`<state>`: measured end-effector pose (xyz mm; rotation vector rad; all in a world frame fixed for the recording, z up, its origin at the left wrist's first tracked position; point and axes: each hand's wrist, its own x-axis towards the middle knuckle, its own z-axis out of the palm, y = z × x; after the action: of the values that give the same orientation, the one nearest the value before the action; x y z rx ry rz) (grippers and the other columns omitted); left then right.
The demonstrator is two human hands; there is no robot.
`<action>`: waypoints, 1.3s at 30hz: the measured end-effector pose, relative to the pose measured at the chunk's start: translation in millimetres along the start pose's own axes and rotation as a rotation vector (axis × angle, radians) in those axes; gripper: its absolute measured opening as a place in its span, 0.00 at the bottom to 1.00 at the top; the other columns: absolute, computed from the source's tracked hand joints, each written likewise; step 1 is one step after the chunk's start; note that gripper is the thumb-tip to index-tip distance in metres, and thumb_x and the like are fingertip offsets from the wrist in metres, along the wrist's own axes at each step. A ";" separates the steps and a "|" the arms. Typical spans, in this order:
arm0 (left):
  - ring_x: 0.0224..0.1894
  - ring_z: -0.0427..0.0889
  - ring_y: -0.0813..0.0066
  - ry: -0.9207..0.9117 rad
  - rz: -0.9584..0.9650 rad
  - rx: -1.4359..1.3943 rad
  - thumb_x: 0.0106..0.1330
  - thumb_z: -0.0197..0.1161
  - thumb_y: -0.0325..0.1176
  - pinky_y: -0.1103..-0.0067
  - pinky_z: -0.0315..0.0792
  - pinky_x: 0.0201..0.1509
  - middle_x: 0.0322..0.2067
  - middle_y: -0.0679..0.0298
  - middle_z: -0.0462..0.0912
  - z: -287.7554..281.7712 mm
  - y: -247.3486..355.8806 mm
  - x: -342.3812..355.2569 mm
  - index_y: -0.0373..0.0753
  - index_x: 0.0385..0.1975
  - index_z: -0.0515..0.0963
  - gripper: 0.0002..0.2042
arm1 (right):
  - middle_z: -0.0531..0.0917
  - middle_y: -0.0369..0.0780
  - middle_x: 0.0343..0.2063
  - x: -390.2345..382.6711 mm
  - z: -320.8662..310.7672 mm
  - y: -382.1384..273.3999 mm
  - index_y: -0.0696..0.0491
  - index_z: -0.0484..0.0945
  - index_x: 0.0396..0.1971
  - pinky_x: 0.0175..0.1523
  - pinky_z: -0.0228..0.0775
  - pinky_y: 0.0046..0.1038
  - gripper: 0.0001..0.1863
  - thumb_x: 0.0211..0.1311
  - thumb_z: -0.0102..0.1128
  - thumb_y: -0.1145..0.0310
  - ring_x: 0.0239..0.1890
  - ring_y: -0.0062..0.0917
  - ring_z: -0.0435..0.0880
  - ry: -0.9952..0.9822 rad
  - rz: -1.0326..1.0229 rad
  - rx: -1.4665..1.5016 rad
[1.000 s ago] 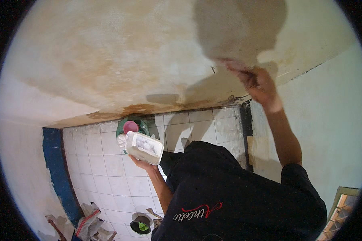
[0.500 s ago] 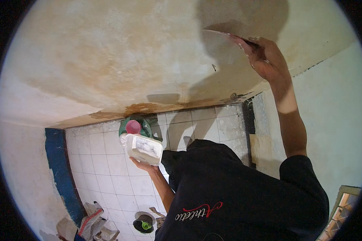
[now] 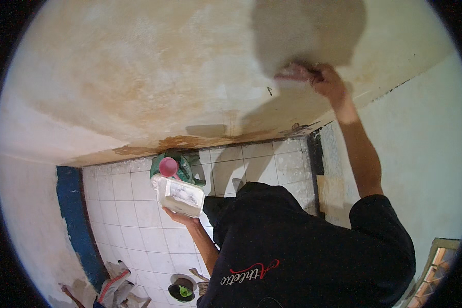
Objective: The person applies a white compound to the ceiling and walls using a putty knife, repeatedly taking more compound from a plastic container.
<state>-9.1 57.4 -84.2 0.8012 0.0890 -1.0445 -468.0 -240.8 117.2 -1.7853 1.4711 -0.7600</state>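
Observation:
My left hand [image 3: 179,216] grips a white rectangular plastic tub [image 3: 200,211] from below and holds it up over the floor. White putty [image 3: 186,196] lies in the tub. At the upper right, my right hand [image 3: 330,84] is closed round a thin, flat, pinkish putty scraper [image 3: 293,73] against the stained wall [image 3: 154,77]. Motion blurs the blade, and its edge is hard to make out. My head's shadow falls on the wall around and above this hand.
A pink dipper [image 3: 168,166] and a green plastic bag [image 3: 192,174] sit on the white tiled floor [image 3: 149,231] by the wall's foot. A dark bucket [image 3: 181,290] with a green scoop [image 3: 185,291] stands lower down. Sacks [image 3: 114,287] lie at lower left.
My right hand has moved down along the wall with the scraper, which now lies closer to level. The tub in my left hand has shifted only slightly.

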 end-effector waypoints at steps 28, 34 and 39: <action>0.64 0.64 0.53 0.076 0.007 -0.002 0.70 0.39 0.58 0.59 0.63 0.65 0.65 0.56 0.61 0.8 -6.2 -6.6 0.43 0.66 0.57 0.32 | 0.71 0.61 0.52 -31.6 -21.9 -114.0 0.80 0.60 0.51 0.62 0.72 0.30 0.19 0.65 0.36 0.82 0.56 0.42 0.75 0.277 0.263 1.537; 0.64 0.65 0.53 0.065 0.018 -0.001 0.70 0.39 0.57 0.59 0.63 0.65 0.64 0.56 0.62 3.1 -8.5 -10.4 0.43 0.66 0.58 0.31 | 0.79 0.47 0.47 -74.4 84.5 -79.3 0.64 0.75 0.42 0.60 0.72 0.29 0.12 0.68 0.44 0.74 0.52 0.30 0.78 -0.108 0.139 0.558; 0.63 0.66 0.53 0.130 0.009 0.044 0.70 0.39 0.58 0.59 0.64 0.64 0.64 0.57 0.63 9.6 -5.2 -13.3 0.43 0.66 0.58 0.31 | 0.79 0.53 0.44 -24.9 188.8 12.8 0.70 0.73 0.41 0.58 0.74 0.33 0.13 0.65 0.42 0.76 0.54 0.38 0.77 0.182 0.777 1.432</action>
<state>-23.1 59.9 -74.5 0.9085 0.1736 -0.9886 -329.9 -190.7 -4.7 -0.0627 1.0266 -1.0953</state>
